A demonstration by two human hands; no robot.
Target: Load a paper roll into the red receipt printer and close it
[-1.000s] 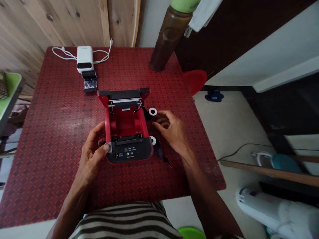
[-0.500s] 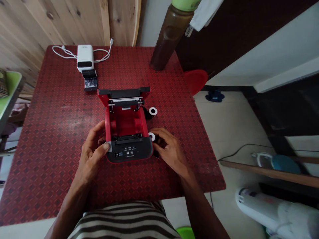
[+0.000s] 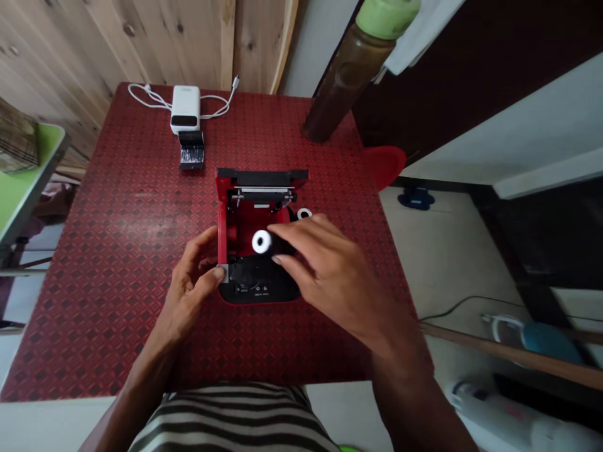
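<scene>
A small red printer with a black front panel stands on the red patterned table, its lid tilted open at the back. My left hand grips its left front corner, thumb on the panel edge. My right hand holds a black roll with a white core above the printer's open red bay, fingers wrapped round it. A second black roll with a white core lies on the table just right of the printer, partly hidden behind my fingers.
At the table's back left sit a white device with a white cable and a small black block. A brown bottle with a green cap stands at the back right. A red stool is beyond the right edge, a green chair at the left.
My right hand picked up the nearer roll from beside the printer's front right corner and lifted it over the open bay. The camera moved slightly. My left hand stayed on the printer.
</scene>
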